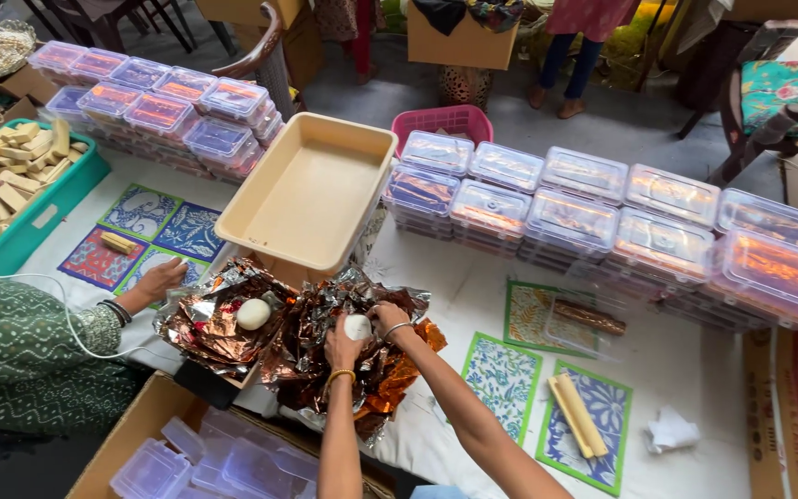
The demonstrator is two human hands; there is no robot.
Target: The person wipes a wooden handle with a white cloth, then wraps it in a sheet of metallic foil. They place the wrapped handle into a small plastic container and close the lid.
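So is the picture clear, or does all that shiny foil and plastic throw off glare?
In the head view, soft daylight and faint shadows; the crumpled copper foil glints in bright patches around the white ball that the left hand and right hand hold. The lids of the clear plastic boxes show pale sheen. The edges bow slightly from the wide lens, and the focus is fairly sharp throughout.

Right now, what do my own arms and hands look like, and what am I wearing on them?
Both forearms are bare, with no sleeves in view. The left hand has a gold-coloured bangle at the wrist. The right hand wears a thin silvery bangle. No gloves or cables on either.
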